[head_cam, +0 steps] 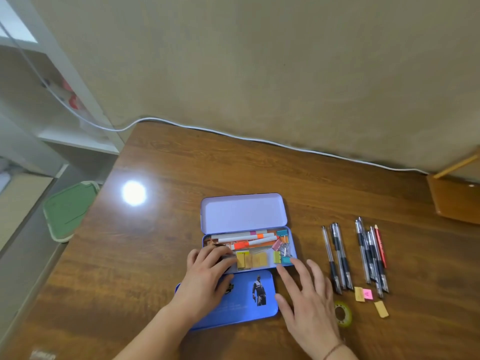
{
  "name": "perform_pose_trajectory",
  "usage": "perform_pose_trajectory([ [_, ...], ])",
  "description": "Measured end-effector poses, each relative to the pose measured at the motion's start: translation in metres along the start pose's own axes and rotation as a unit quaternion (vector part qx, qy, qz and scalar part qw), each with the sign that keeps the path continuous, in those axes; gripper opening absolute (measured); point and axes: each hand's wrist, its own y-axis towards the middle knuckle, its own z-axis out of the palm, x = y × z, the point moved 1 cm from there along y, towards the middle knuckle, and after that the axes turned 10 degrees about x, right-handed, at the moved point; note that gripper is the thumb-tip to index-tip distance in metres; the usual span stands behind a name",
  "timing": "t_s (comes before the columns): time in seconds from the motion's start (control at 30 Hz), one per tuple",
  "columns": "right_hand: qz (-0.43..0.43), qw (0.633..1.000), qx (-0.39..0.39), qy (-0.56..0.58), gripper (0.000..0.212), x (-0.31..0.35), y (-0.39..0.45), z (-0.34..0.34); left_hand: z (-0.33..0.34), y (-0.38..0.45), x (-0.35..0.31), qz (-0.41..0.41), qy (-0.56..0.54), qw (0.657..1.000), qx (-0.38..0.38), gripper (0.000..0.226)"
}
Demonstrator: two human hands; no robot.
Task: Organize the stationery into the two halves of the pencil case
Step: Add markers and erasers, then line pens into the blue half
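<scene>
Wooden surface (181, 178) held pens (337, 258) lying lengthwise right of the pencil case (244, 211), nearest the open right hand (309, 300); left hand (205, 276) pressed notes inside.

Pencil case (244, 211): one, open, plus one loose blue lid (241, 300). White markers (244, 239) in tray: four. Table: one tape roll (342, 314), three loose sticky notes (363, 294); pens (355, 255) overlap, count unclear.

table (233, 165): glossy wood | pencil case (244, 213): smooth painted metal | pens (337, 255): clear plastic
</scene>
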Motion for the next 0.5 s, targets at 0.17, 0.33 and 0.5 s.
perform_pose_trajectory([
  [0.17,0.095,0.993,-0.03,0.068,0.026,0.004,-0.019,-0.001,-0.001,0.003,0.0,0.009,-0.021,1.0,-0.016,0.026],
  [0.33,0.114,0.987,0.004,0.114,0.017,0.013,-0.024,0.01,-0.007,0.012,0.001,0.012,-0.028,0.999,-0.014,0.03],
  [0.5,0.075,0.989,-0.023,0.125,0.018,0.018,-0.023,0.005,-0.02,-0.009,0.008,-0.018,0.012,0.997,-0.07,0.031],
])
